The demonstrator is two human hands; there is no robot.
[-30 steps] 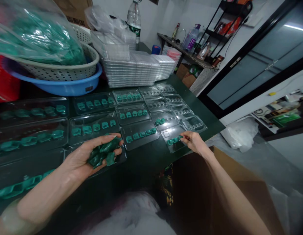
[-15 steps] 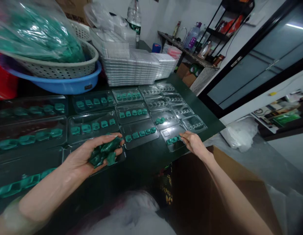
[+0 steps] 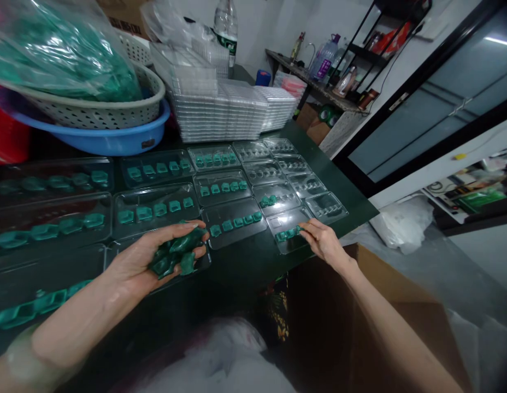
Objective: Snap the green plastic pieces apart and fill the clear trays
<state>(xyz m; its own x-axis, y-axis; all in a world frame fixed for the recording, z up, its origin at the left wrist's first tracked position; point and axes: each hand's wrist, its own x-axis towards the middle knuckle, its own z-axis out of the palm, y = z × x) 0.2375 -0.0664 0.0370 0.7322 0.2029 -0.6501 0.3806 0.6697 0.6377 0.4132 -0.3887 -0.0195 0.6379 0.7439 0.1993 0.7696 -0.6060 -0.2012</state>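
Note:
My left hand [image 3: 151, 256] is cupped palm-up around a heap of small green plastic parts [image 3: 175, 255], held over the near middle tray. My right hand [image 3: 324, 240] reaches to the near right clear tray [image 3: 278, 219], its fingertips pinched on the end green piece [image 3: 298, 231] of the short row [image 3: 287, 235] lying in that tray. Rows of the same green pieces fill other clear blister trays [image 3: 231, 222] spread over the dark green table [image 3: 253, 262].
Several unfilled clear trays [image 3: 326, 206] lie at the table's far right corner. A stack of clear trays [image 3: 220, 112] stands behind. A bag of green parts [image 3: 60, 60] sits in a basket [image 3: 93, 112] inside a blue basin [image 3: 110, 142]. An open cardboard box [image 3: 384, 284] is below the right edge.
My right hand has shifted slightly left along the near right tray, and the row of green pieces there has grown a little. The left hand has stayed put with its heap.

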